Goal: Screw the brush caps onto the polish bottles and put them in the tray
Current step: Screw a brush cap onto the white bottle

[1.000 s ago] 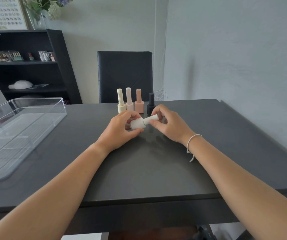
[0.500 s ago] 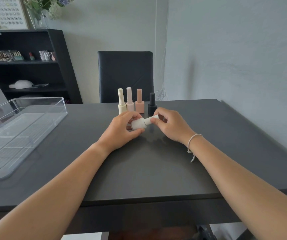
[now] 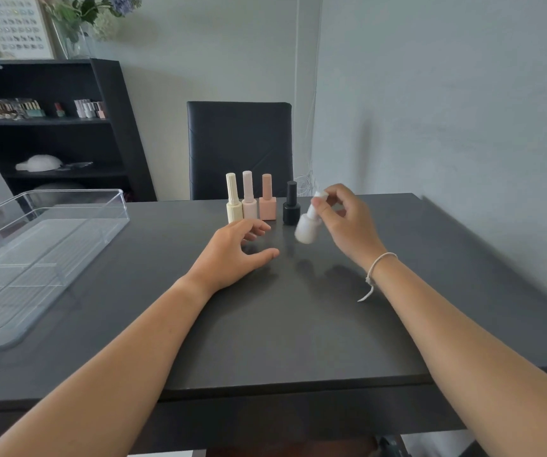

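White polish bottle [image 3: 306, 227] now hangs by its cap from the right hand [image 3: 344, 219], pinched between thumb and fingertips and tilted above the table [image 3: 298, 324], where half a second ago we see both hands on it with the left twisting the body. Left hand [image 3: 236, 252] has let go and sits relaxed, fingers spread and holding nothing, just left of the bottle and in front of the four capped bottles [image 3: 262, 201]. We judge the cap is on, so next comes the carry to the clear tray [image 3: 114, 206], far left of the left hand.
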{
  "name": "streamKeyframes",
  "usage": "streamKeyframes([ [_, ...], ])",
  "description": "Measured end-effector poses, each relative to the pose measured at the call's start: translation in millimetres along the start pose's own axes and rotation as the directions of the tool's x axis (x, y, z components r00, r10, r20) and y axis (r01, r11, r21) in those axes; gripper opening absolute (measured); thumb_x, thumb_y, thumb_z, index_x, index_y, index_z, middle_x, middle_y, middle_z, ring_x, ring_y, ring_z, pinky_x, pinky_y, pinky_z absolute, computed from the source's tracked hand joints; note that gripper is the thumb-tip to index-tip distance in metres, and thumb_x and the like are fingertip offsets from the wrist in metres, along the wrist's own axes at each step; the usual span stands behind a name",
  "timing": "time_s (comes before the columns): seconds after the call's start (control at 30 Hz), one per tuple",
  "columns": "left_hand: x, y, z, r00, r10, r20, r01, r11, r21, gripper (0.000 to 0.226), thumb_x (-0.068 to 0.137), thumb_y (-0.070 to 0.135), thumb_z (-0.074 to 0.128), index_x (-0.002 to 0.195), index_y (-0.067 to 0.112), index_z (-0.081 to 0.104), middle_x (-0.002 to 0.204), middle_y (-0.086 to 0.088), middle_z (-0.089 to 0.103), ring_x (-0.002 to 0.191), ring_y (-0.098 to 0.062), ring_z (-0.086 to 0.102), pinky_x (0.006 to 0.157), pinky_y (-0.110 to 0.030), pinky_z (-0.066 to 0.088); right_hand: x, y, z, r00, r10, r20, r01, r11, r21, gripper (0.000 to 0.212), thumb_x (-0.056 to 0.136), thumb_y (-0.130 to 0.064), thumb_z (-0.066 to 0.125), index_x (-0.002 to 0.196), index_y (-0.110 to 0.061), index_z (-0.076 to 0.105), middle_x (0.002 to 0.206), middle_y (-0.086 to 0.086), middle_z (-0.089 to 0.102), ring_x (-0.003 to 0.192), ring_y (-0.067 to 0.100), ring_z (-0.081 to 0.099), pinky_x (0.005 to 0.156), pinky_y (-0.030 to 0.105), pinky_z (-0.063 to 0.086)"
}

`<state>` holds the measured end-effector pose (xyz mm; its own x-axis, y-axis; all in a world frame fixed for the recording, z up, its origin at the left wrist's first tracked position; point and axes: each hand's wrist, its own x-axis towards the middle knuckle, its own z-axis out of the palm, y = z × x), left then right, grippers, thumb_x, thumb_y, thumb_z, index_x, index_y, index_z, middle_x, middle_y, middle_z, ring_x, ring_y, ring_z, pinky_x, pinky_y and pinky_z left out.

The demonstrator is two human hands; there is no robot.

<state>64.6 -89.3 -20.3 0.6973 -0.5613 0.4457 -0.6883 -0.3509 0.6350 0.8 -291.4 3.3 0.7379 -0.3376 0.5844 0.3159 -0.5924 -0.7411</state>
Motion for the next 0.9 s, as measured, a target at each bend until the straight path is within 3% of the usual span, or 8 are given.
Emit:
streamKeyframes([
  [0.13,2.3,-1.7,1.4,0.998,-0.022,0.063,0.014,0.994,0.112,0.034,0.077,0.039,0.069,0.108,0.027,0.062,0.108,0.012,0.060,0.101,-0.005,0.054,0.086,-0.017,0.038,14.3,12.3,-7.9,0.998,0.011,-0.067,-0.016,0.997,-0.080,0.014,0.088,-0.030,0.056,0.078,-0.021,0.054,0.079,-0.013,0.055,0.073,0.009,0.052,0.064,0.017,0.036],
  [0.33,3.3,-1.5,1.8,0.993,-0.033,0.113,0.012,0.984,0.176,0.028,0.079,0.038,0.068,0.101,0.020,0.069,0.104,0.005,0.065,0.095,-0.011,0.058,0.087,-0.025,0.046,31.4,26.8,-3.0,0.997,0.051,-0.050,-0.059,0.985,-0.163,0.012,0.089,-0.030,0.053,0.087,-0.019,0.059,0.090,-0.008,0.058,0.085,0.011,0.052,0.066,0.013,0.034],
  [0.47,4.5,-0.4,1.4,0.993,-0.030,0.116,0.009,0.983,0.181,0.028,0.079,0.037,0.068,0.100,0.020,0.070,0.104,0.004,0.066,0.095,-0.012,0.059,0.088,-0.028,0.047,37.9,30.1,4.2,0.997,0.074,-0.034,-0.079,0.981,-0.180,0.009,0.089,-0.031,0.052,0.084,-0.024,0.055,0.092,-0.008,0.057,0.087,0.012,0.052,0.074,0.022,0.034],
  [0.83,5.7,-2.3,1.8,0.992,-0.048,0.119,0.026,0.983,0.180,0.025,0.078,0.038,0.067,0.098,0.023,0.070,0.104,0.008,0.065,0.095,-0.007,0.058,0.087,-0.021,0.045,41.9,35.2,10.7,0.990,0.140,0.016,-0.134,0.974,-0.184,0.021,0.089,-0.030,0.052,0.101,-0.015,0.060,0.099,-0.004,0.058,0.092,0.014,0.052,0.079,0.026,0.036],
  [0.9,5.5,-2.7,1.9,0.992,-0.055,0.118,0.035,0.985,0.167,0.023,0.079,0.037,0.067,0.096,0.023,0.070,0.103,0.009,0.065,0.094,-0.006,0.057,0.083,-0.014,0.043,41.6,32.8,9.6,0.990,0.140,0.005,-0.137,0.976,-0.167,0.023,0.089,-0.030,0.053,0.105,-0.015,0.060,0.099,-0.005,0.058,0.095,0.014,0.052,0.082,0.025,0.037],
])
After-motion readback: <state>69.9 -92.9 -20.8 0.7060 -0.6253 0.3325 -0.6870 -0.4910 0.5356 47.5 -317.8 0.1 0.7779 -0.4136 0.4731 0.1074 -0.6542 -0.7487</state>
